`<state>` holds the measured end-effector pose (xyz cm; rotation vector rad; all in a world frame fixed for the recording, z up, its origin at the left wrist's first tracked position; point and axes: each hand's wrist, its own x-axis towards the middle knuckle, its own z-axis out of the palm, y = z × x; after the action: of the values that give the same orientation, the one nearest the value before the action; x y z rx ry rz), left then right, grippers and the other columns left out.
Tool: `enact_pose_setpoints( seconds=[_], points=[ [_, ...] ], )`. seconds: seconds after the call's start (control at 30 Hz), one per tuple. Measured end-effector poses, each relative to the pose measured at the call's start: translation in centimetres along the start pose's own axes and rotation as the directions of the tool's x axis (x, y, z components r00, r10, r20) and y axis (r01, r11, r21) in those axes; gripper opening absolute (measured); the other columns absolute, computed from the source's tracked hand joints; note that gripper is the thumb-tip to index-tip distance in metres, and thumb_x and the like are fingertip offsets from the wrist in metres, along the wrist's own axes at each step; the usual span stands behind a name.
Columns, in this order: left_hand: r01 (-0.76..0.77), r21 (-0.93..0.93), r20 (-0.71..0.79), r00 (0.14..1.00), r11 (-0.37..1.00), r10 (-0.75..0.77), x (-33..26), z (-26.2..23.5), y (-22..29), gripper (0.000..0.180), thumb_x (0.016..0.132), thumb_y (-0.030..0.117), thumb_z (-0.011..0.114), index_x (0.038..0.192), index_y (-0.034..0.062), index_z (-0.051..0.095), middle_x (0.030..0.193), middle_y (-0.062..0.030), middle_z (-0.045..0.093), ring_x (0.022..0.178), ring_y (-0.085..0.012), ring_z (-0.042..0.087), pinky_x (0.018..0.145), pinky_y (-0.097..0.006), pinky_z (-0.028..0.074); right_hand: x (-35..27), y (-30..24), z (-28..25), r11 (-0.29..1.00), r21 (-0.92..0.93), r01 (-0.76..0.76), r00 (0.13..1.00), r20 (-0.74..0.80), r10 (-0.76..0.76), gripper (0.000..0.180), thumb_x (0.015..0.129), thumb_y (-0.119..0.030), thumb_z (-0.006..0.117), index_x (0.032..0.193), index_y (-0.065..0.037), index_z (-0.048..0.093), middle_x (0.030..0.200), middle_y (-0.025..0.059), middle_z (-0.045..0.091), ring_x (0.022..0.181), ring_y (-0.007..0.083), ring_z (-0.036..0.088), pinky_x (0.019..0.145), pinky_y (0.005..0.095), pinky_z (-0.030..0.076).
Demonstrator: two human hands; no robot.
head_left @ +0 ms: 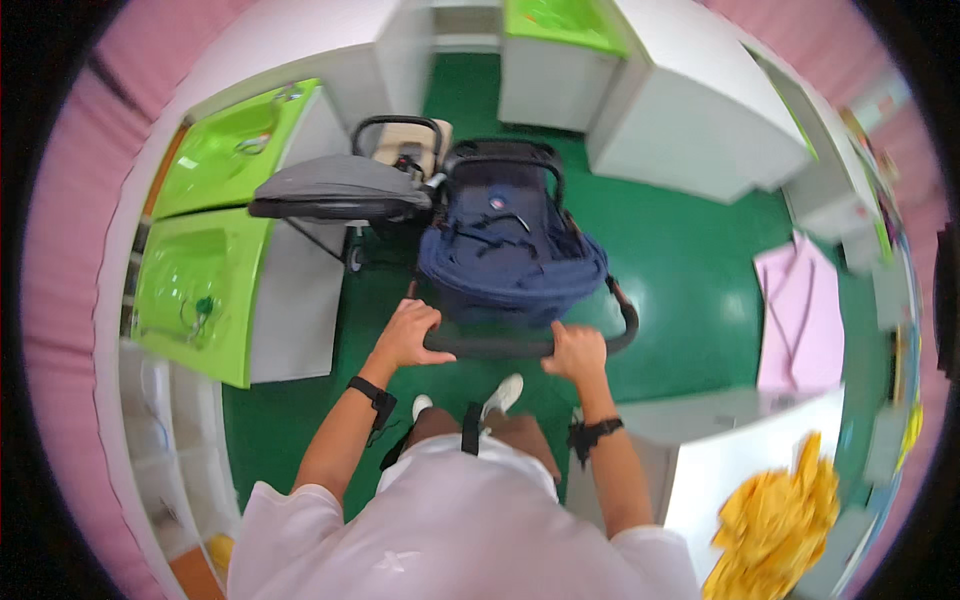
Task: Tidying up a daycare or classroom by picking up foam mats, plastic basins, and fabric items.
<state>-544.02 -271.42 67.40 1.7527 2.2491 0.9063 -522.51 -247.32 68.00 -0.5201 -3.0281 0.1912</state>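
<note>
A navy blue baby stroller (515,262) stands right in front of me on the green floor, its seat and dark straps showing. Its black handlebar (490,347) curves toward me. My left hand (408,335) is closed round the bar's left bend, with the thumb stretched along it. Further right on the same bar, my right hand (578,352) grips with the fingers curled over; the undersides of both hands are hidden. Close beside the navy stroller, on its left, is a second stroller with a grey canopy (335,187) and a beige seat (408,142).
Bright green sink basins (205,290) top the cabinets on the left. White cabinets (695,130) stand at the far right, with another green-topped unit (560,75) ahead. Near my right arm, yellow cloth (775,520) lies on a white counter (700,480); a pale pink panel (800,315) is beyond it.
</note>
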Motion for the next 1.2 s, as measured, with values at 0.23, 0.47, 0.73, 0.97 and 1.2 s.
enact_pose_setpoints(
  seconds=[0.23, 0.47, 0.73, 0.97, 1.2],
  points=[
    [0.190, 0.118, -0.113, 0.978, 0.975, -0.177, -1.6, -2.0, 2.4, 0.069, 0.060, 0.054, 0.074, 0.102, 0.0046, 0.052, 0.103, -0.0127, 0.052, 0.103, -0.0316, 0.047, 0.092, -0.042, 0.035, 0.1, -0.4, 0.1, 0.994, 0.069, 0.088, 0.995, -0.055, -0.084, 0.030, 0.051, -0.029, 0.064, 0.068, -0.007, 0.052, 0.062, 0.0141, 0.060, 0.058, 0.0332, 0.060, 0.055, 0.0435, 0.049],
    [0.619, -0.085, -0.411, 0.692, 0.781, -0.594, -16.9, 4.3, 10.1, 0.070, 0.076, 0.021, 0.066, 0.134, 0.0055, 0.031, 0.136, -0.0186, 0.038, 0.120, -0.0355, 0.042, 0.099, -0.042, 0.037, -0.8, -2.9, -0.1, 0.993, -0.096, 0.063, 0.998, 0.019, -0.062, 0.035, 0.061, -0.034, 0.066, 0.079, -0.006, 0.061, 0.071, 0.0181, 0.064, 0.068, 0.0370, 0.063, 0.064, 0.0457, 0.050],
    [0.929, -0.301, 0.098, -0.193, -0.214, -0.976, -54.5, 12.0, 25.0, 0.040, 0.071, 0.026, 0.059, 0.102, 0.0000, 0.061, 0.098, -0.0240, 0.062, 0.089, -0.0395, 0.060, 0.075, -0.049, 0.049, -3.8, -3.5, 1.7, 0.946, -0.295, 0.137, 0.798, -0.532, -0.282, 0.043, 0.070, -0.017, 0.064, 0.107, 0.001, 0.052, 0.113, 0.0237, 0.051, 0.105, 0.0388, 0.049, 0.084, 0.0471, 0.039],
    [0.372, -0.560, 0.107, -0.854, -0.740, -0.510, -78.9, 27.4, 48.6, 0.032, 0.075, 0.021, 0.056, 0.096, -0.0025, 0.064, 0.100, -0.0235, 0.062, 0.088, -0.0414, 0.060, 0.074, -0.048, 0.050, -17.2, -30.7, 10.0, 0.813, -0.072, 0.578, 0.816, 0.034, -0.578, 0.034, 0.070, -0.020, 0.069, 0.095, -0.005, 0.052, 0.103, 0.0150, 0.049, 0.085, 0.0341, 0.054, 0.079, 0.0441, 0.044],
    [-0.114, -0.956, 0.213, -0.905, -0.270, -0.368, -81.3, 45.7, 58.4, 0.019, 0.073, 0.015, 0.057, 0.082, 0.0001, 0.067, 0.088, -0.0161, 0.066, 0.079, -0.0351, 0.062, 0.066, -0.050, 0.048, -19.1, -44.2, 19.2, 0.207, 0.286, 0.936, 0.118, 0.297, -0.948, 0.025, 0.082, -0.024, 0.055, 0.090, -0.002, 0.064, 0.099, 0.0196, 0.062, 0.096, 0.0386, 0.054, 0.095, 0.0504, 0.037]
  ],
)
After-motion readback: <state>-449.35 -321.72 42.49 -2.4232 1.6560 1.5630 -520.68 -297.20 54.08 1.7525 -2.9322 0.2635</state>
